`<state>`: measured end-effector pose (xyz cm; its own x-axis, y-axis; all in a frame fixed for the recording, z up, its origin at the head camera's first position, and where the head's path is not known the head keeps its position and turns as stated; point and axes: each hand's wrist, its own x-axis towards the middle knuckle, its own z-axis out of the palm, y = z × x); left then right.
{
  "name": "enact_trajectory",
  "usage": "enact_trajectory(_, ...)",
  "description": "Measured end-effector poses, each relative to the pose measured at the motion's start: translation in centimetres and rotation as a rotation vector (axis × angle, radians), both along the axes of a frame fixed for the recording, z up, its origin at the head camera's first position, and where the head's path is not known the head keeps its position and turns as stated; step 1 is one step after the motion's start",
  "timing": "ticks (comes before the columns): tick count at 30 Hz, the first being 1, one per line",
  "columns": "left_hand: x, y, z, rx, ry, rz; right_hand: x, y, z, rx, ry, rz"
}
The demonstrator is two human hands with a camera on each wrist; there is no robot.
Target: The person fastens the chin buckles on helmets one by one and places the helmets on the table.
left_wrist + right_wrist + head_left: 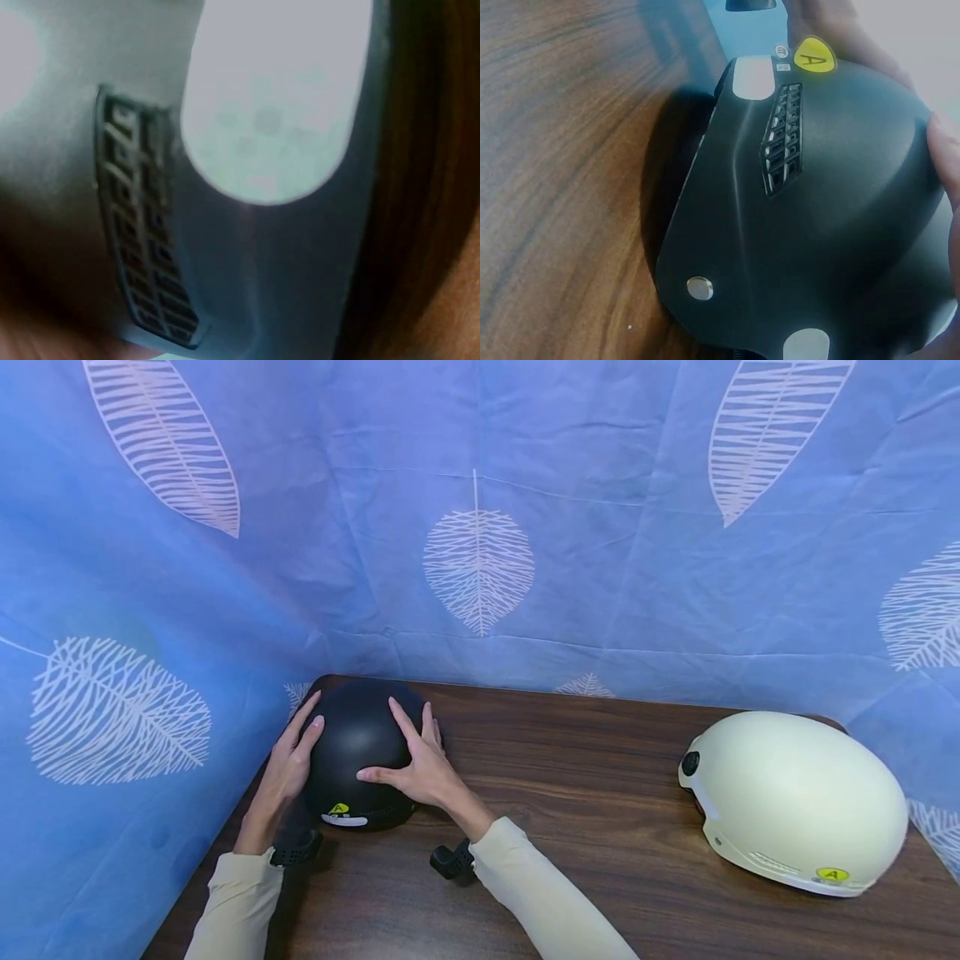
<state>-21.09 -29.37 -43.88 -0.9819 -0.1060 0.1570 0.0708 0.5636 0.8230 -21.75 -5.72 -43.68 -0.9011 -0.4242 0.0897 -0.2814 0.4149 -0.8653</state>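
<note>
A matte black helmet (352, 752) rests on the table's far left, its yellow "A" sticker and pale strip facing the near side. Against its left side lies my left hand (288, 768), fingers extended along the shell. Across its right side spreads my right hand (427, 768), with the thumb and straight fingers wide apart on the curved top. From the right wrist, the black helmet (840, 187) shows a vent grille, a round rivet and pale patches. Close up in the left wrist view, the same helmet's grille (146, 217) appears blurred.
A cream helmet (795, 802) with a yellow "A" sticker stands at the right of the dark wood table (555, 777). Blue cloth (585, 568) with white leaf prints hangs behind and along the left side. Black wrist cameras (450, 860) sit on both wrists, low over the table.
</note>
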Motion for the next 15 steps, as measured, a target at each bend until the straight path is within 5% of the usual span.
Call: enact_trajectory(15,0.07,0.19,-0.03,0.015,-0.004,0.007,-0.01,0.14,-0.05,0.016,-0.013,0.001)
